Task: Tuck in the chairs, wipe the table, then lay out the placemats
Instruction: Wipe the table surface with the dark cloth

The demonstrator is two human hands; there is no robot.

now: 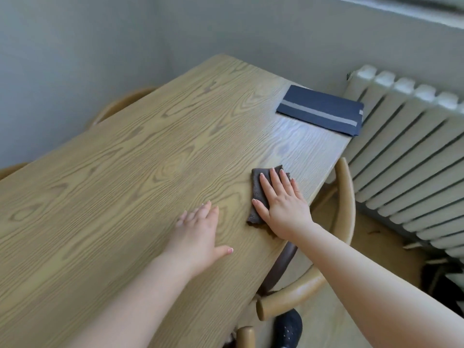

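Along the far left edge of the table, two curved chair backs just showing, tucked close against it. Nearer, left hand flat on bare wood, fingers straight and slightly spread, holding nothing, seemingly bracing. Just to its right, right hand pressed palm-down with fingers extended over a folded dark cloth, cloth pinned between palm and tabletop rather than gripped. Wiping evidently the step in hand. Beyond, toward the far right corner, folded navy placemats with a pale stripe, stacked at the table's edge beside the radiator, one corner slightly overhanging. Risks from here: cloth sliding out from under an uncurled palm near the table's right edge and dropping onto the chair below; a long stroke toward the corner nudging the placemats off toward the radiator. Safer to lift that stack before wiping beneath it.
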